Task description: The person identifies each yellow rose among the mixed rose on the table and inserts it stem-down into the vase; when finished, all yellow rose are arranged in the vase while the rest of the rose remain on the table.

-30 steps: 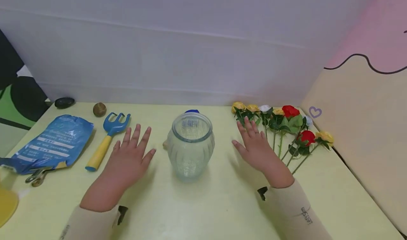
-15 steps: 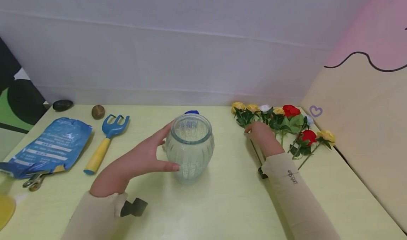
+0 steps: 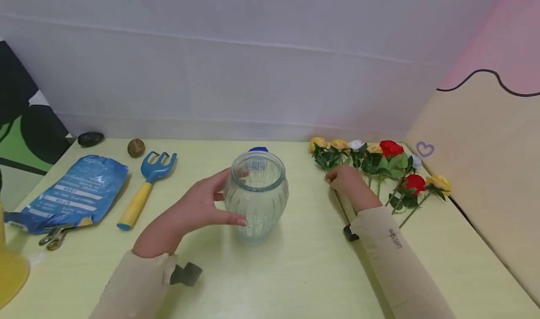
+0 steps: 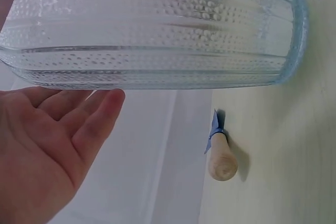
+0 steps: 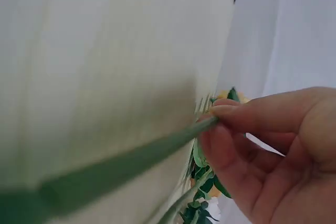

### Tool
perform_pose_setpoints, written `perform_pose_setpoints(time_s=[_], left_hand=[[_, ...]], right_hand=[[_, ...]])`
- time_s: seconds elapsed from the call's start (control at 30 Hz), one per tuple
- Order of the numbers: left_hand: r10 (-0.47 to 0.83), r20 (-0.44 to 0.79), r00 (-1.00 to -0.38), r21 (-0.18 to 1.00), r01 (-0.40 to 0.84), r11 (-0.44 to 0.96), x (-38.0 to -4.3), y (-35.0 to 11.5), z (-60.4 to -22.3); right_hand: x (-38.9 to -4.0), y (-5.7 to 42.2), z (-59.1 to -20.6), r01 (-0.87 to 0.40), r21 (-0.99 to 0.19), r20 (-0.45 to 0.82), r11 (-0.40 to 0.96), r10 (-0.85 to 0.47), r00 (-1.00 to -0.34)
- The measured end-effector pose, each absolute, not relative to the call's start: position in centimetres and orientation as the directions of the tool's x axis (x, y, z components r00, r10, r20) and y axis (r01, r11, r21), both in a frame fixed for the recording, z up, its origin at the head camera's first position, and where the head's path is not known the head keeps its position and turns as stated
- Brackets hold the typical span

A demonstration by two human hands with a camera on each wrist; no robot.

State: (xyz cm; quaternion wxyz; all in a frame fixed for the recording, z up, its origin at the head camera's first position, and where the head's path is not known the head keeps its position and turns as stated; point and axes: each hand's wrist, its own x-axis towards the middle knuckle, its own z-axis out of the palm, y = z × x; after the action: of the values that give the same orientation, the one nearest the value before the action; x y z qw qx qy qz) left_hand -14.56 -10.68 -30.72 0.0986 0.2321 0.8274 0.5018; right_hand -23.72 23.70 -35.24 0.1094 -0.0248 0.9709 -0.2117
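Observation:
A clear ribbed glass vase (image 3: pixel 255 211) stands upright on the table in the head view. My left hand (image 3: pixel 198 204) holds its left side, thumb across the front and fingers around the back. In the left wrist view, fingertips (image 4: pixel 113 103) lie against the bumpy glass wall. To the right, my right hand (image 3: pixel 348 180) is down among the artificial roses. Between thumb and forefinger it pinches a green rose stem (image 5: pixel 136 161), seen close up in the right wrist view. The stem runs up toward a yellow rose (image 3: pixel 318 144) at the left end of the row.
More red, white and yellow roses (image 3: pixel 390 148) lie at the right. Behind the vase is a wooden-handled tool (image 4: pixel 223 161) with a blue part. At left are a blue-and-yellow hand fork (image 3: pixel 145 183), a blue bag (image 3: pixel 80 185) with a metal clip, and two round stones (image 3: pixel 136 148).
Both hands were spread flat above the table. The left has moved right and taken hold of the vase; the right has lowered to the roses and pinched a stem. The vase stays put.

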Motion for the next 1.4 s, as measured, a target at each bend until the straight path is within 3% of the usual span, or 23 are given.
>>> perform_pose_setpoints(time_s=[0.17,0.3,0.43,0.6,0.73,0.93,1.17,1.4], left_hand=[[0.484,0.091,-0.870,0.883,0.295,0.364,-14.8,-10.6,-31.1],[0.483,0.107,-0.869,0.880,0.309,0.360,-14.9,-10.6,-31.2],[0.480,0.100,-0.872,0.881,0.302,0.365,-14.8,-10.8,-31.1],[0.472,0.066,-0.879,0.884,0.271,0.382,-14.8,-10.7,-31.0],[0.465,0.048,-0.884,0.885,0.254,0.390,-14.7,-10.7,-31.1],[0.462,0.055,-0.885,0.888,0.255,0.383,-14.7,-10.6,-31.3],[0.468,0.065,-0.881,0.885,0.268,0.381,-14.5,-10.5,-31.4],[0.483,0.092,-0.871,0.883,0.296,0.365,-14.5,-10.6,-31.0]], right_hand=[[-22.9,24.0,-34.1,0.087,-0.655,-0.207,0.751,-0.067,-0.976],[-22.1,23.7,-31.5,0.105,-0.846,-0.154,0.523,-0.050,-0.987],[-21.4,22.7,-28.3,0.027,-0.973,-0.037,0.227,-0.040,-0.998],[-20.0,20.6,-23.8,-0.190,-0.965,0.199,-0.182,-0.033,-0.979],[-18.9,18.2,-21.2,-0.362,-0.855,0.371,-0.372,0.050,-0.927],[-17.8,14.7,-20.9,-0.523,-0.804,0.510,-0.285,0.124,-0.851],[-16.2,12.4,-24.0,-0.516,-0.851,0.523,-0.099,-0.055,-0.851],[-15.3,11.4,-25.9,-0.564,-0.817,0.537,0.122,-0.194,-0.821]])
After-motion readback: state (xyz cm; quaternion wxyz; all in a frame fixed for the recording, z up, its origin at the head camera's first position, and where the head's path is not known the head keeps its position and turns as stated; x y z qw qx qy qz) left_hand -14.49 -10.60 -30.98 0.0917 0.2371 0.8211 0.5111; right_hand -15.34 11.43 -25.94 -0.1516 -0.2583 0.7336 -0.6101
